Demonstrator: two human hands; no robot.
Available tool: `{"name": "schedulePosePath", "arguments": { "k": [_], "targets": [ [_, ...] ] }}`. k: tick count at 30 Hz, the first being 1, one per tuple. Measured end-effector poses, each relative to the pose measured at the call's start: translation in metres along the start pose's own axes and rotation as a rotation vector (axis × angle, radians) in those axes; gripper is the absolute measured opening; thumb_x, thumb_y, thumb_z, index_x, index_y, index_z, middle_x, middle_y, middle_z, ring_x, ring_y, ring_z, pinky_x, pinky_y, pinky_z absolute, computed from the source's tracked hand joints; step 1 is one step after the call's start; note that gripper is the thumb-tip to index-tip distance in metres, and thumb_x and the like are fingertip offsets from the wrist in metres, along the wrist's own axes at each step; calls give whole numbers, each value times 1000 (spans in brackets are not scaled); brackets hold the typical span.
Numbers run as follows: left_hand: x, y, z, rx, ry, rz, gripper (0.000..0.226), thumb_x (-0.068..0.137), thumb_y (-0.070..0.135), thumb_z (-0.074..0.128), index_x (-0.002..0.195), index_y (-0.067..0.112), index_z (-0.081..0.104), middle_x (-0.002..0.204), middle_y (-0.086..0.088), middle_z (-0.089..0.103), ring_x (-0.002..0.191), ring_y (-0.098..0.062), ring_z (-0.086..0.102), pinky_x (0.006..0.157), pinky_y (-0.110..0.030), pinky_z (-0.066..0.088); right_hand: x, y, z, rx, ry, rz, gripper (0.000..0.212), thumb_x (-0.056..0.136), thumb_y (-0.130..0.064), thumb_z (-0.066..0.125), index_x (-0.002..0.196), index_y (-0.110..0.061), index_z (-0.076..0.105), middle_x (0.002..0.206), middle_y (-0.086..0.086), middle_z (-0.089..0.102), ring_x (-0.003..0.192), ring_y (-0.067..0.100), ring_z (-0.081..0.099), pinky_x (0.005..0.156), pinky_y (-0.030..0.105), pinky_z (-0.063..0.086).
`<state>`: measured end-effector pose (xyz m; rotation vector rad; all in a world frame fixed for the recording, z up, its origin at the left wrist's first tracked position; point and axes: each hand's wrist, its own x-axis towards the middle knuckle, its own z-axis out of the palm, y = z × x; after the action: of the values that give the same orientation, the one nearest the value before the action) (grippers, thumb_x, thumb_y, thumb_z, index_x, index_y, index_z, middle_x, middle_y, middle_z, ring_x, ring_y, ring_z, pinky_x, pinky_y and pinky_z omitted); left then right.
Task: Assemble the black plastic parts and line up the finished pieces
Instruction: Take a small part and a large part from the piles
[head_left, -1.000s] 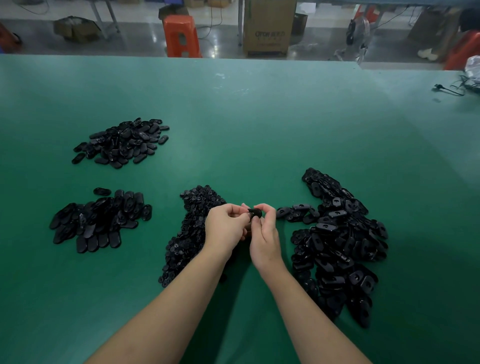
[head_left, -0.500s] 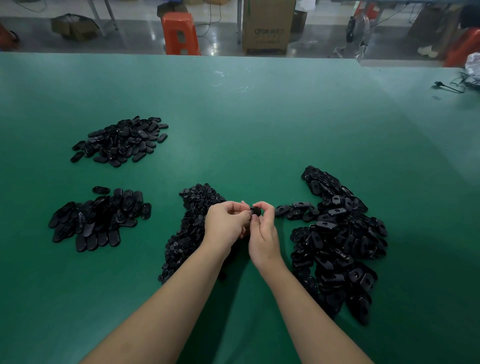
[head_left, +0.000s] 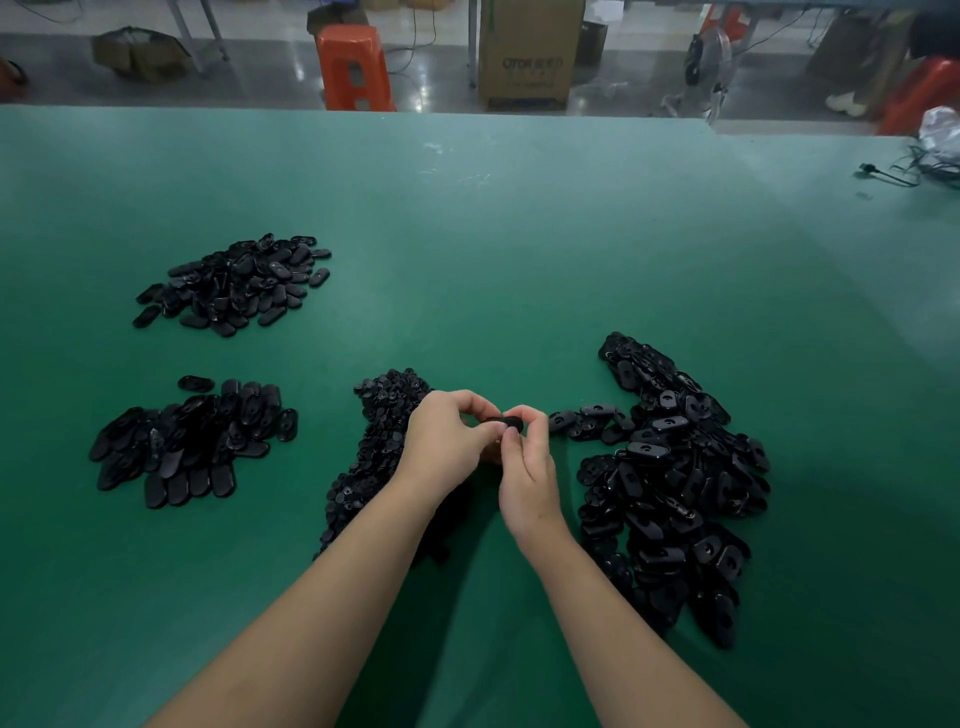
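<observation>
My left hand (head_left: 447, 439) and my right hand (head_left: 527, 467) meet over the middle of the green table (head_left: 493, 249), both pinching one small black plastic part (head_left: 506, 422) between fingertips. Under my left wrist lies a pile of small round black pieces (head_left: 371, 457). To the right spreads a large heap of oval black shells with holes (head_left: 670, 483). At the left are two groups of oval black pieces: a near one (head_left: 187, 441), partly laid side by side, and a far loose one (head_left: 234, 283).
Black cables (head_left: 914, 169) lie at the table's far right edge. Beyond the far edge stand an orange stool (head_left: 353, 67), a cardboard box (head_left: 527, 52) and a fan (head_left: 701, 67) on the floor.
Both hands stay together on the black part, with only slight finger shifts. The piles have not moved.
</observation>
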<state>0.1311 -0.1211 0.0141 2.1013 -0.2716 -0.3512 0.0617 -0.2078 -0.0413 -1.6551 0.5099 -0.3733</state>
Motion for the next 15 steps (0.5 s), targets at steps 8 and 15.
{"name": "schedulePosePath", "arguments": {
  "k": [8,15],
  "targets": [
    [2,-7,-12,-51,-28,-12,9,81,18,83,79,22,75,68,1,73,60,-19,69,68,-38,61,4,3,-3,84,6,-16,15,94,-37,53,96,-40,67,92,-9,73,81,11,66,80,35,56],
    [0,-11,-5,-111,-72,-47,10,88,7,74,89,16,78,76,0,77,73,-18,75,79,-41,63,5,7,-6,139,-2,16,12,101,-15,58,101,-22,68,94,4,77,88,23,73,82,42,60]
  ]
}}
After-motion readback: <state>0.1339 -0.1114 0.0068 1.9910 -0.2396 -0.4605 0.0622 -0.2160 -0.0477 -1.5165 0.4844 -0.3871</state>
